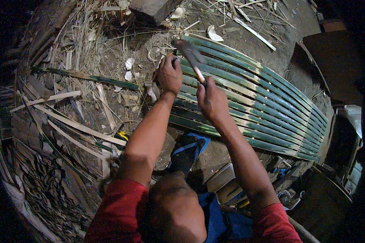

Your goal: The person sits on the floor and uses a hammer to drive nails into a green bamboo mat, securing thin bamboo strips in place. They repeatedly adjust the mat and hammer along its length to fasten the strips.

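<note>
Where the slatted panel (267, 106) of green, pale-banded strips lies, its left end comes between the person's two forearms and its body extends beyond the right one. At that left end, the left hand (169, 77) has its fingers bent close together; whether they pinch a strip cannot be told. Over the panel near the same end, the right hand (213, 99) has its fingers clamped around the handle of a hammer (195, 62), whose head is blurred.

A stroke slightly off line could strike the left fingers, since the head is so near them; a hard blow on a strip's end could split it along the grain. The panel's long axis follows the strips, slanting from the left end to a narrower-looking right end, which lies closer to the person's side.

Just beyond the panel's near edge is a foot in a blue sandal (205, 142), exposed should the tool slip. Left of the panel lie a loose green strip (85, 76) and pale strips (79, 124).
</note>
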Demonstrator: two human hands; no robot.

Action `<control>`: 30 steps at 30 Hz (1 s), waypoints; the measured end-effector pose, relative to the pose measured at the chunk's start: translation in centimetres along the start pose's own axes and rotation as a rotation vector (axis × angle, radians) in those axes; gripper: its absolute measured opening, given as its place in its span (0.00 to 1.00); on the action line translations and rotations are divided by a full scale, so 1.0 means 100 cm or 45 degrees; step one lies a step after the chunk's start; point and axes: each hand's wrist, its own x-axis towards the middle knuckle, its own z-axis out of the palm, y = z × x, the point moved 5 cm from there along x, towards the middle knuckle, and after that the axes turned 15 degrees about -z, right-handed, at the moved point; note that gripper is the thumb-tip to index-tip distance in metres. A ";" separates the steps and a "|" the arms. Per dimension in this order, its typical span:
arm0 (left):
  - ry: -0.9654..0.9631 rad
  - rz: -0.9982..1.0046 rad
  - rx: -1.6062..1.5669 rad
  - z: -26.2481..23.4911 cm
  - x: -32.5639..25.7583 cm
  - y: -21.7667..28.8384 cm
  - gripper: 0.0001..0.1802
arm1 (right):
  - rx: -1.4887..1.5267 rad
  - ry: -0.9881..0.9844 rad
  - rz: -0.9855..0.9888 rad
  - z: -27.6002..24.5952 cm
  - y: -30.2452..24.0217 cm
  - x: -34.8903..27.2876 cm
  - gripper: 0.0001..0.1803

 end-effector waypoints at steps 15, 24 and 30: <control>-0.205 -0.457 0.142 0.013 0.000 0.000 0.38 | 0.010 0.074 0.057 -0.026 0.010 -0.003 0.13; -0.168 -0.399 0.107 0.013 0.002 -0.002 0.40 | 0.216 0.368 -0.321 -0.030 -0.012 0.005 0.10; -0.273 -0.399 0.048 0.007 0.001 0.007 0.48 | -0.071 0.084 -0.127 -0.015 0.011 0.021 0.14</control>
